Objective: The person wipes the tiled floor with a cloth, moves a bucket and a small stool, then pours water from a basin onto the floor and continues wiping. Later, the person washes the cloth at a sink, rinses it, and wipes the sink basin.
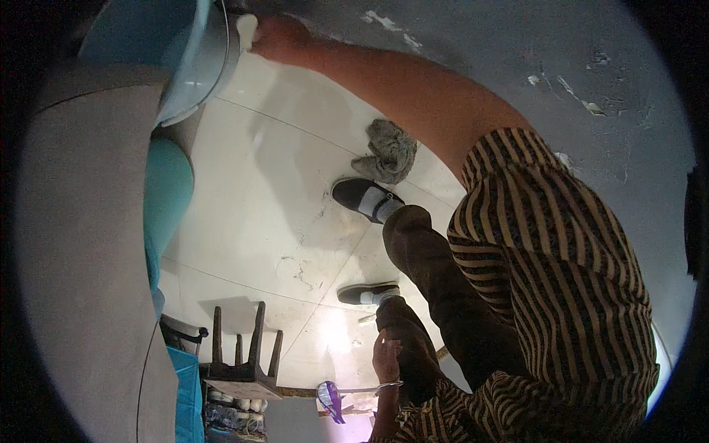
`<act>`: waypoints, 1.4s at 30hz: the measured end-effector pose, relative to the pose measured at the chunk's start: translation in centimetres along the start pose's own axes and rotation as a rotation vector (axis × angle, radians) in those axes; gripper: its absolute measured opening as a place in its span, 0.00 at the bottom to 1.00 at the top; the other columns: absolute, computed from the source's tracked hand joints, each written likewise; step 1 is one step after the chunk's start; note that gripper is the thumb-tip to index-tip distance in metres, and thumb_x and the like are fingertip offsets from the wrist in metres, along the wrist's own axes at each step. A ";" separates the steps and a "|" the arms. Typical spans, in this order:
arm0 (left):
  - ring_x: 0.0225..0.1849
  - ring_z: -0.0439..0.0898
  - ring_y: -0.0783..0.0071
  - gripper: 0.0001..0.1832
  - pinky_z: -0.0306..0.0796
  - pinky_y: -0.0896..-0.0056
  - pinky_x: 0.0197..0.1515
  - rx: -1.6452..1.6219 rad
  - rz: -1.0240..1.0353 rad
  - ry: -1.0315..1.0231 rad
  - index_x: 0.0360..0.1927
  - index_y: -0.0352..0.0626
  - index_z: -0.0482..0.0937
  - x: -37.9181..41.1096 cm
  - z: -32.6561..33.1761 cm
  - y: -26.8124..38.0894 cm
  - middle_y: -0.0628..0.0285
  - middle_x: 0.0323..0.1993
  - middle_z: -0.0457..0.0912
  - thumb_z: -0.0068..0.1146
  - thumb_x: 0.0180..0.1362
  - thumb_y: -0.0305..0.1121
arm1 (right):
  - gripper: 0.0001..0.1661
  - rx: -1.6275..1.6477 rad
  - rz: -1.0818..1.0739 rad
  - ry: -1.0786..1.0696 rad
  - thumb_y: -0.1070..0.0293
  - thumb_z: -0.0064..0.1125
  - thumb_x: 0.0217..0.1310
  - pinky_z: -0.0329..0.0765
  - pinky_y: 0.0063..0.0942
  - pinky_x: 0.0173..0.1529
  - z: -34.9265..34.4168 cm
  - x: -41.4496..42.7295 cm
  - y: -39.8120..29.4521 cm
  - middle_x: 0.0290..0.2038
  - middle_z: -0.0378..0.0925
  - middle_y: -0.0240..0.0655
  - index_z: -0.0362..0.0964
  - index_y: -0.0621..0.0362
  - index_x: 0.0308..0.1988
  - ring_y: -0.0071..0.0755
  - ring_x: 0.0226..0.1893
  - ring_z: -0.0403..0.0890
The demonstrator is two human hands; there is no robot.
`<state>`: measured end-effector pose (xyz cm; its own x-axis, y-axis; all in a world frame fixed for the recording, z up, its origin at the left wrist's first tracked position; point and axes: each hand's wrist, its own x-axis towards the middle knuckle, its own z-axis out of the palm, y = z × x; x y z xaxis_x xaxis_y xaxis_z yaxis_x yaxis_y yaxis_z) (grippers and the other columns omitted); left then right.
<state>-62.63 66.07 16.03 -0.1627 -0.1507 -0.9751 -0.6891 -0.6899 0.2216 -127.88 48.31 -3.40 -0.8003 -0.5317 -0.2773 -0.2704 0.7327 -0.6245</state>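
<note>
My right hand point(279, 39) reaches far out at the upper left and grips a pale, rounded object point(246, 32). What that object is cannot be made out. Right beside it is a large bluish plastic tub point(194, 83), cut off by the picture's edge. My left hand point(386, 357) hangs by my left thigh, a bangle at its wrist, and nothing shows in it. A crumpled grey cloth point(388, 149) lies on the pale tiled floor point(238, 221), close to my right shoe point(365, 198).
A grey wall point(554, 66) with peeling paint runs along my right. Ahead are a grey-beige surface point(83, 249) and a turquoise object point(166, 194). To my left stand a small stool point(243, 382), a blue crate point(185, 387) and several shoes point(238, 404), near a purple packet point(330, 401).
</note>
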 end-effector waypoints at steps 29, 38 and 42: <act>0.40 0.79 0.56 0.17 0.71 0.56 0.47 0.890 0.398 -0.107 0.52 0.44 0.82 -3.5 -0.9 3.9 0.56 0.35 0.83 0.59 0.59 0.31 | 0.19 -0.169 -0.028 0.237 0.80 0.60 0.47 0.68 0.44 0.59 5.2 -32.6 18.3 0.53 0.67 0.43 0.71 0.54 0.42 0.54 0.55 0.66; 0.37 0.80 0.59 0.14 0.70 0.60 0.45 0.837 0.402 -0.007 0.47 0.41 0.84 -4.0 0.1 2.8 0.60 0.33 0.84 0.62 0.56 0.26 | 0.39 -0.693 -0.273 0.086 0.58 0.58 0.63 0.63 0.54 0.66 3.9 -16.3 22.0 0.68 0.56 0.46 0.54 0.53 0.69 0.54 0.68 0.56; 0.40 0.79 0.67 0.17 0.72 0.64 0.49 0.859 0.284 0.095 0.51 0.36 0.82 -5.1 1.0 2.9 0.57 0.34 0.81 0.63 0.59 0.29 | 0.48 -0.706 0.075 -0.271 0.47 0.52 0.70 0.48 0.56 0.73 7.2 -17.9 25.7 0.74 0.46 0.46 0.40 0.56 0.75 0.56 0.74 0.43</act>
<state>-64.50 65.50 21.67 -0.3740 -0.3185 -0.8710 -0.9274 0.1413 0.3465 -116.63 73.62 -19.73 -0.6950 -0.4884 -0.5276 -0.5717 0.8205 -0.0064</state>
